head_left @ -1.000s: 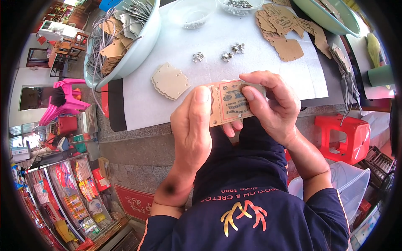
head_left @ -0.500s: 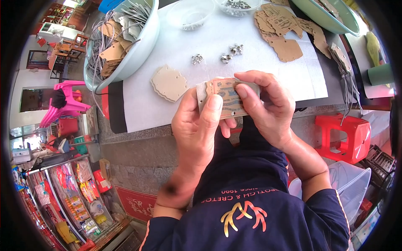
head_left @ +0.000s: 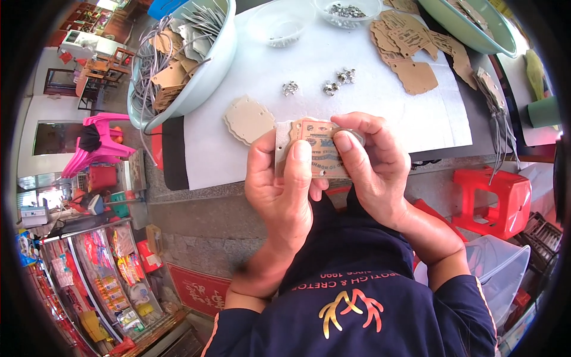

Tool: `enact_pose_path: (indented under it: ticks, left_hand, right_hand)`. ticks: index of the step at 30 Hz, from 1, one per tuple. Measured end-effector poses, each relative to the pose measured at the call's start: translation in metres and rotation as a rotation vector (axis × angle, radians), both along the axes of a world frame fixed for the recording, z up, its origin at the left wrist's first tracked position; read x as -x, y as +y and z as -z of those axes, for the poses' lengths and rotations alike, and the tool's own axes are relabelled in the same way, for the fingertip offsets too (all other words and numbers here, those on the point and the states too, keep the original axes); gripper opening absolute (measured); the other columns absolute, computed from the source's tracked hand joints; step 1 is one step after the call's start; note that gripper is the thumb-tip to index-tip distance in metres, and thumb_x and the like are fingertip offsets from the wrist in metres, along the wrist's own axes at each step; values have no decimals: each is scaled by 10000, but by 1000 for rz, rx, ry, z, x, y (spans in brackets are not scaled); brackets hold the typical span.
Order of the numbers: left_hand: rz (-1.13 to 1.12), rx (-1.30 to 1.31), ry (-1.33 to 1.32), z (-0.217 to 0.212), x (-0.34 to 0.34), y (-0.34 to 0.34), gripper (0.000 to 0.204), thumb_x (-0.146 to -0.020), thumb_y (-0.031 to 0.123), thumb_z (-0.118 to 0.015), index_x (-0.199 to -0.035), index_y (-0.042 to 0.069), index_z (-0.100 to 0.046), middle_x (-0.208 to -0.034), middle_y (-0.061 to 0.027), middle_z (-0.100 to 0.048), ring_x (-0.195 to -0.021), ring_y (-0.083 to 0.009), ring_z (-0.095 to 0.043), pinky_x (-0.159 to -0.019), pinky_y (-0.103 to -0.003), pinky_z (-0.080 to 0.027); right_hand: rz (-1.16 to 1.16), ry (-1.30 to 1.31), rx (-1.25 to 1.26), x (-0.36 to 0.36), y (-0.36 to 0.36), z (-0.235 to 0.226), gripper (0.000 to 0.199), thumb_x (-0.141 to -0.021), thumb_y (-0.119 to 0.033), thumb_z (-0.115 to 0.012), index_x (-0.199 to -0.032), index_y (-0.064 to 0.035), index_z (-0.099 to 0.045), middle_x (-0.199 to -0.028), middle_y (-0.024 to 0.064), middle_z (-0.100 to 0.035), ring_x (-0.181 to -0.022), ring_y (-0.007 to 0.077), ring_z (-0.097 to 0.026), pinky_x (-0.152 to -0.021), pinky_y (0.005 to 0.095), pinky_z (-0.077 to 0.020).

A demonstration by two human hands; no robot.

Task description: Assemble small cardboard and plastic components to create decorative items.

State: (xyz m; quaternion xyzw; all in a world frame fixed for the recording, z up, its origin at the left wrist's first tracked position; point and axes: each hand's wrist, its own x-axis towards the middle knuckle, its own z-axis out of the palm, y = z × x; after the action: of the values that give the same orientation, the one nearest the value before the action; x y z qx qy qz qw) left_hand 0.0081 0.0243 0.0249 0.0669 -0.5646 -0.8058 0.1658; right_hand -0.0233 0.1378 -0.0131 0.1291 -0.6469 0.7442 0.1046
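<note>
Between my hands, above the table's near edge, is a stack of brown cardboard tags (head_left: 319, 143) with printed faces, scalloped edges and small punched holes. My left hand (head_left: 284, 181) grips its left side, thumb flat on the printed face. On the right side my right hand (head_left: 377, 163) pinches it, thumb on the front and fingers behind the edge. Just beyond my left hand lies a stack of plain pale tags (head_left: 248, 121). Small piles of silvery metal pieces, one to the left (head_left: 290, 88) and others further right (head_left: 339, 81), rest on the white sheet (head_left: 208, 152).
A pale green basin (head_left: 223, 56) of tags and grey cords stands at the left. Clear bowls (head_left: 348, 15), one with metal pieces, sit at the back. Brown tags (head_left: 410, 50) and another green basin (head_left: 499, 38) are at the right, above a red stool (head_left: 493, 202).
The held stack has tilted slightly, showing more of its printed face, and my right fingers have shifted along its edge. The whole view has moved a little.
</note>
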Motion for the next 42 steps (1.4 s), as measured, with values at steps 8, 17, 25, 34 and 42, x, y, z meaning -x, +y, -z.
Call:
enact_pose_path:
  ticks: [8,17,25,34,42]
  left_hand:
    - [10,-2,16,1,2,-6,228,-979,143,-542,-1126,-27,-506,-879,-122,-655,-540,-80,-538,-439,-195,-405]
    - [61,66,-25,-9,2,-6,346,-1016,289,-378,-1080,-16,-530,-834,-150,-648,-503,-175,-556,-409,-244,-404]
    - [152,88,15,-17,-1,-6,314,-1005,258,-408,-1104,-25,-502,-857,-162,-647,-533,-180,-575,-441,-258,-438]
    - [158,171,46,-15,-3,-10,364,-1024,285,-381,-1139,-36,-510,-906,-150,-641,-576,-137,-533,-507,-252,-424]
    - [106,-150,75,-8,-3,-5,398,-1019,334,-418,-1187,-16,-504,-1057,-160,-644,-637,-104,-528,-504,-232,-394]
  right_hand:
    - [-108,-123,138,0,-5,-1,220,-962,-135,-605,-1141,-10,-635,-875,-9,-591,-668,15,-477,-570,178,-388]
    - [-246,-214,230,-1,5,-6,244,-1012,-164,-514,-1195,-23,-593,-893,-9,-610,-593,-7,-441,-508,151,-359]
    - [-405,-254,539,1,4,-3,243,-1034,-174,-459,-1210,-24,-535,-931,47,-635,-574,11,-455,-493,159,-387]
    - [-230,-173,269,-4,5,-11,231,-1017,-126,-491,-1210,-8,-538,-992,42,-632,-688,9,-518,-563,153,-414]
    - [-94,-79,92,-6,2,-16,213,-960,-28,-574,-1168,15,-580,-1019,45,-628,-810,43,-578,-687,172,-470]
